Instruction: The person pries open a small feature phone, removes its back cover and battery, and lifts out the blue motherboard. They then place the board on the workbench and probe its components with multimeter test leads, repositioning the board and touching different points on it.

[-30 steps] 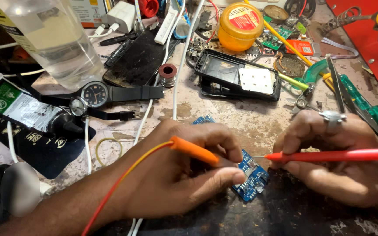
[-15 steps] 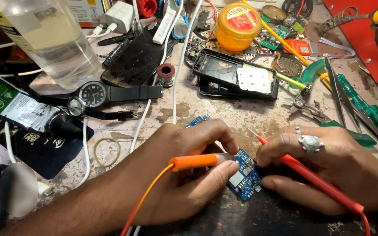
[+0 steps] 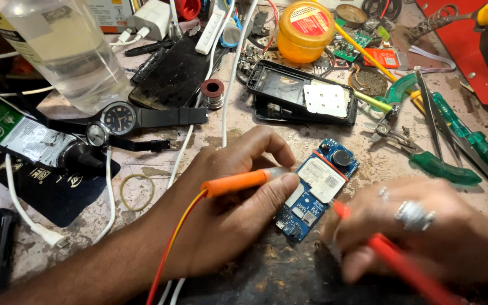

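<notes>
A small blue circuit board (image 3: 318, 187) with a white sticker and a round black part lies on the worn bench between my hands. My left hand (image 3: 238, 209) grips an orange test probe (image 3: 235, 182) with an orange-yellow lead, its tip at the board's left side. My right hand (image 3: 425, 231), wearing a silver ring, grips a red test probe (image 3: 391, 257) whose tip reaches the board's lower right edge.
Behind the board lie an open black phone shell (image 3: 300, 93), a cracked phone (image 3: 170, 70), two wristwatches (image 3: 122, 121), a yellow-orange tin (image 3: 306, 31), a clear bottle (image 3: 57, 48), green-handled tweezers and cutters (image 3: 441, 152), and white cables (image 3: 227, 79). A red stand (image 3: 470, 51) is far right.
The board has come out from under my left hand and now lies in full view. My right hand swung the red probe from level to steep, tip down onto the board.
</notes>
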